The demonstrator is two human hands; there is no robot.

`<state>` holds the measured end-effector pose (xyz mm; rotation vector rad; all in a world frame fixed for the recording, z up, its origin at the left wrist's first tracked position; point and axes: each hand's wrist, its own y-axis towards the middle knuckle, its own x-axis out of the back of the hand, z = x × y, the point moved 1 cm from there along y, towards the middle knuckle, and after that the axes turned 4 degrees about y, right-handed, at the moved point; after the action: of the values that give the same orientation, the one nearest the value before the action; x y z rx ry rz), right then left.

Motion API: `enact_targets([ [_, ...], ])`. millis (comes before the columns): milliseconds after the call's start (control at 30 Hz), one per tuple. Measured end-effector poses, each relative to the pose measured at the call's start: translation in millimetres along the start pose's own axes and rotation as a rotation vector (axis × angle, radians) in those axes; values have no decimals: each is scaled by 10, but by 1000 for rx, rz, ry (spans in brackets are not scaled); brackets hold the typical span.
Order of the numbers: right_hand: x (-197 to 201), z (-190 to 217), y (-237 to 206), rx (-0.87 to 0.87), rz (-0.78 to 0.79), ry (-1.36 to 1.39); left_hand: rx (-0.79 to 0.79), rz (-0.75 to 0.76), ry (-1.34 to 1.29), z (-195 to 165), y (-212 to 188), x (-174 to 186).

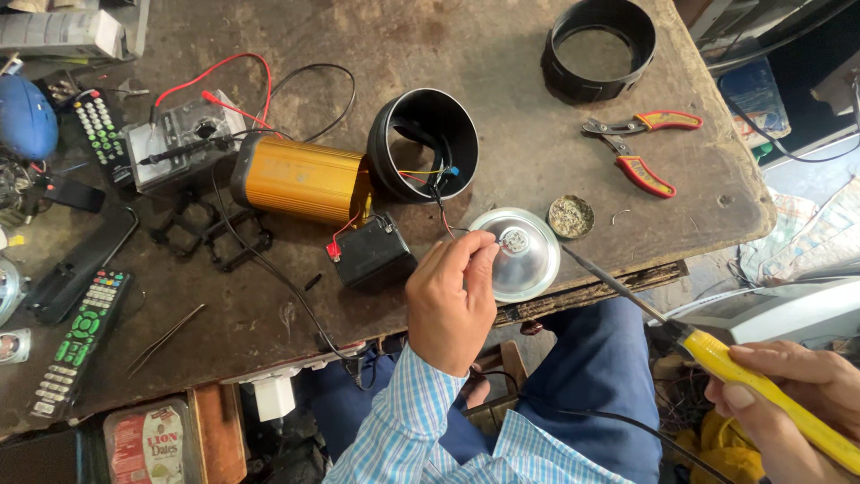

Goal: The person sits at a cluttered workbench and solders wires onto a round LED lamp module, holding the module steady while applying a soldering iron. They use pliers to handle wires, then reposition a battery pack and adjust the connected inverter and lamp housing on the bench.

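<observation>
My left hand (451, 298) pinches the middle of a shiny silver reflector dish (528, 266) that lies at the near edge of the workbench, fingertips on its small LED centre. Thin wires run from the dish up into an open black cylinder housing (424, 143). My right hand (793, 394), low at the right, grips a yellow-handled soldering iron (752, 375); its dark tip (573, 257) rests near the dish's right rim. A gold metal body (300, 179) and a small black battery (374, 254) with red leads lie just left of the dish.
A black ring (598, 47) and red-handled pliers (640, 148) lie at the back right. A small round tin (571, 216) sits beside the dish. A multimeter (184, 139), remote controls (76, 341), tweezers (166, 338) and black frames fill the left side of the worn bench.
</observation>
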<state>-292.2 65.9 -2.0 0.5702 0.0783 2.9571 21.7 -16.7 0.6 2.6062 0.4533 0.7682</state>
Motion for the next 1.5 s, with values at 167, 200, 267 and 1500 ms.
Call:
enact_targets([
  [167,-80,197,63,-34,-13,-90,176,60,-59,117,-46,-95],
  [200,-107,240,82,-30,-17,-89,196,79,-66,136,-48,-101],
  [267,-155,326,129,-18,-6,-112,236,117,-82,166,-49,-114],
  [1500,-355,557,377,12,26,-239,-59,83,-89,439,-11,-6],
])
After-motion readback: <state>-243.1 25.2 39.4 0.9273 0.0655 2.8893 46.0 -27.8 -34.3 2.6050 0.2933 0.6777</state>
